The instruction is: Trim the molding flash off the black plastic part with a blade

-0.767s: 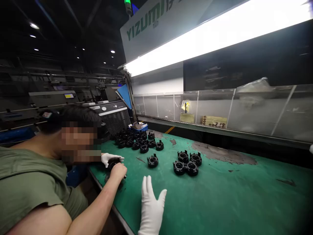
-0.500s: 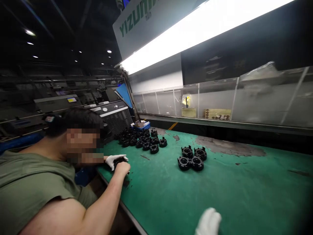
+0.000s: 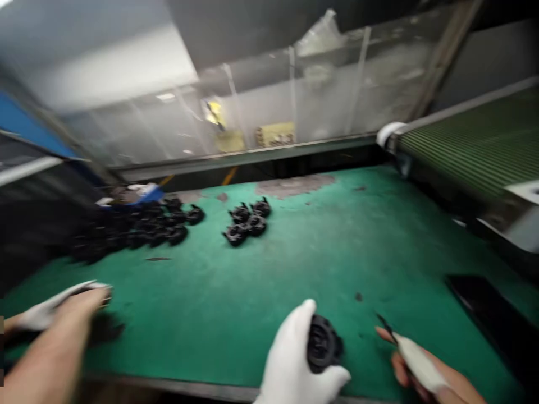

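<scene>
Far left: co-worker's hands [image 3: 59,314], blurred. On green mat [image 3: 236,292]: black part heap [image 3: 138,227], then four-part cluster [image 3: 247,221]. Low centre: gloved left hand [image 3: 295,359] clasping black round part [image 3: 322,343]. Right hand [image 3: 416,365] pinching small dark tool [image 3: 385,324].

head-worn view, looking forward and down, close over green table [image 3: 261,280]

The view swings right and down, so the co-worker's face and shoulders drop out and only that person's hands [image 3: 63,314] show at the left edge. The left hand [image 3: 295,359], earlier open and empty over the green mat [image 3: 320,264], now grips a black round part [image 3: 322,343]. The right hand [image 3: 421,367] comes into sight holding a small dark tool [image 3: 385,325]. A conveyor belt [image 3: 475,140] now appears at right.
</scene>
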The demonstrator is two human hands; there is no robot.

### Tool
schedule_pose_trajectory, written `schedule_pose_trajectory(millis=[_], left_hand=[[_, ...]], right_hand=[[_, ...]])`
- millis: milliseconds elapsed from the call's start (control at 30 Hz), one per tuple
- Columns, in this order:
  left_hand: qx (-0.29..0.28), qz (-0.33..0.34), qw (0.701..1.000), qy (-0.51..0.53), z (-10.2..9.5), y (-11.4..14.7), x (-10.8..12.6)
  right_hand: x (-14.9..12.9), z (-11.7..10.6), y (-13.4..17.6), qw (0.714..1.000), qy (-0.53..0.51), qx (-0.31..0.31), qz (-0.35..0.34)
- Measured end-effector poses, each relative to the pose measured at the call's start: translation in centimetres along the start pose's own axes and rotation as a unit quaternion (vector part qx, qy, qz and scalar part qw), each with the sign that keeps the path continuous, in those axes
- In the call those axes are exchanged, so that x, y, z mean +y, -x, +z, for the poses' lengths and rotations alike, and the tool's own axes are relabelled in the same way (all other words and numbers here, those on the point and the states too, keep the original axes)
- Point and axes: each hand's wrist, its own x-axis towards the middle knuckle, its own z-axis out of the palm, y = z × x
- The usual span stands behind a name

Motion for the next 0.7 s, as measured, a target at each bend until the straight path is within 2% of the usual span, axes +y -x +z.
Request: schedule_pose_trajectory(millis=[33,100,200,300,400,533,600,700], left_hand=[[0.000,-0.004,1.000,0.000,2.4,0.2,0.8],[0.041,-0.014,0.998,-0.035,5.2,0.8,2.2],[0.092,-0.001,0.993,-0.081,6.1,1.1,3.3],[0.109,0.022,0.989,-0.096,5.8,1.0,3.5],[0.112,0.036,0.987,-0.109,5.7,0.8,3.3],[0.108,0.045,0.987,-0.109,5.8,0.8,3.2],[0.101,0.044,0.988,-0.105,5.9,0.9,3.3],[0.090,0.027,0.990,-0.105,6.0,0.9,3.5]], right_hand=[[0.5,-2.0,1.3,1.000,0.022,-0.012,-0.006],[0.3,-4.6,3.2,0.991,0.078,-0.090,-0.062],[-1.4,-5.7,3.8,0.954,0.172,-0.196,-0.148],[-3.0,-5.6,3.3,0.913,0.263,-0.242,-0.196],[-3.9,-5.6,3.1,0.880,0.339,-0.255,-0.216],[-4.7,-5.8,2.7,0.848,0.417,-0.243,-0.217],[-4.5,-6.3,1.7,0.830,0.472,-0.215,-0.206],[-3.5,-7.7,-0.4,0.799,0.570,-0.136,-0.136]])
